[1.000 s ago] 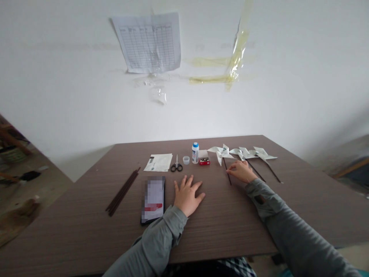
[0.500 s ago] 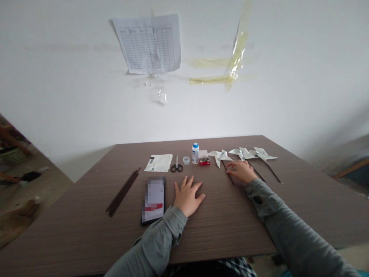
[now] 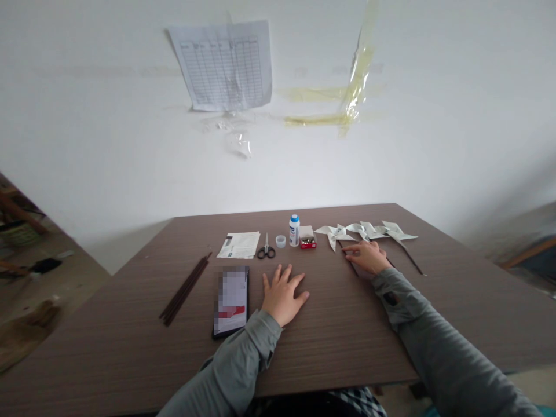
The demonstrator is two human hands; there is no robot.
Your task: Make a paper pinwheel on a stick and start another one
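My left hand (image 3: 284, 298) lies flat on the table with its fingers spread, holding nothing, just right of a phone (image 3: 232, 301). My right hand (image 3: 369, 256) is closed over the dark stick of the leftmost paper pinwheel (image 3: 336, 232), which lies on the table. Its fingertips are on the stick, partly hiding it. Two more white pinwheels lie close by: a middle pinwheel (image 3: 365, 230), its stick mostly under my hand, and a right pinwheel (image 3: 396, 230) whose stick slants toward the table's right side.
Along the back of the brown table (image 3: 130, 347) stand white papers (image 3: 238, 245), black-handled scissors (image 3: 266, 251), a small clear cup (image 3: 280, 241), a blue-capped white bottle (image 3: 294, 231) and a red box of small metal pieces (image 3: 308, 242). Several dark sticks (image 3: 186, 289) lie at left.
My right hand has shifted slightly to the right, and the leftmost pinwheel has slid with it, closer to the middle one. My left hand has stayed in place.
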